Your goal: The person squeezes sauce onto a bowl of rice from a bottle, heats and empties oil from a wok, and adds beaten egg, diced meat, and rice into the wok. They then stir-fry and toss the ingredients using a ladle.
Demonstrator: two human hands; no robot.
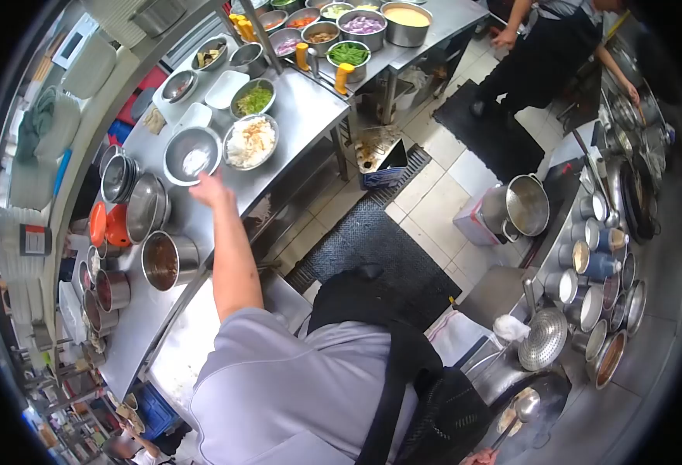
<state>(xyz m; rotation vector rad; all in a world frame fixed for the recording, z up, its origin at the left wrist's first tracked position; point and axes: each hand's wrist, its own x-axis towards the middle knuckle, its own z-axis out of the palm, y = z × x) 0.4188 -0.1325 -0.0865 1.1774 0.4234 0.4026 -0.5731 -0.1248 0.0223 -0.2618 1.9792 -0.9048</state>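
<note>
My left hand (209,191) is stretched out over the steel counter, with its fingers closed at the near rim of a metal bowl (173,147). Something white shows in the bottom of that bowl. Right beside it stands a bowl of cooked rice (251,143) with brownish bits on top. At the lower edge of the view my right hand (480,458) is partly cut off and grips the handle of a ladle (526,406). The ladle's head is over a dark wok (559,383) with some food in it, and steam blurs that area.
A deep pot of dark sauce (169,262) and stacked bowls (146,208) line the left counter. A perforated strainer (542,339) lies by the wok, near several seasoning pots. A large pot (527,205) stands beyond. A co-worker (562,54) works at the upper right.
</note>
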